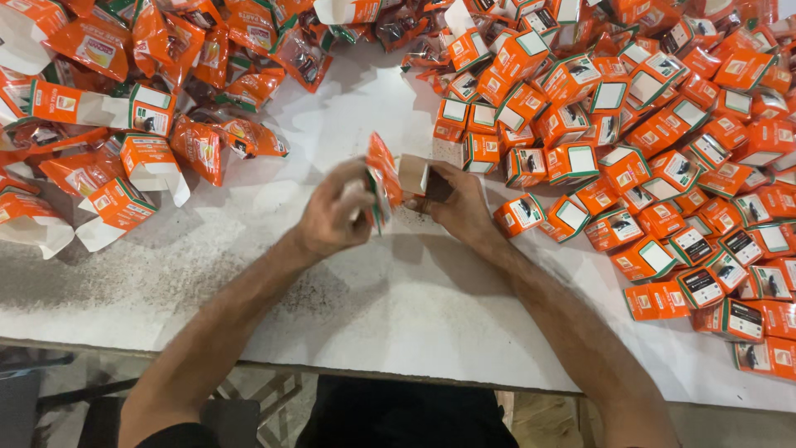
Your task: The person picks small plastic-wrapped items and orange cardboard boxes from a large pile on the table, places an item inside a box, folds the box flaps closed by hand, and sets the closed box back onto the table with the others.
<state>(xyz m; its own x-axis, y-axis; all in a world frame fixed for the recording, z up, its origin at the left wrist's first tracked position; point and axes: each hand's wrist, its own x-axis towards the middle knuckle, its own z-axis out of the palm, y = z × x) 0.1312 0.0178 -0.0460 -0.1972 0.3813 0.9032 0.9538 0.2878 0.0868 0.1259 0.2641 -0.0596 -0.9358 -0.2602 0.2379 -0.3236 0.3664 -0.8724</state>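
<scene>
Both bare forearms reaching forward, left hand (332, 217) fingers curled closed, right hand (458, 204) fingers curled closed, hands near together

There is one view only, from the camera on the person's head, looking steeply down and forward over the white tabletop (398, 315). It sits close, so both forearms run up from the near edge to the middle. The tabletop's near rim and a strip of floor show at the bottom; the far side and both flanks run out of view.
</scene>
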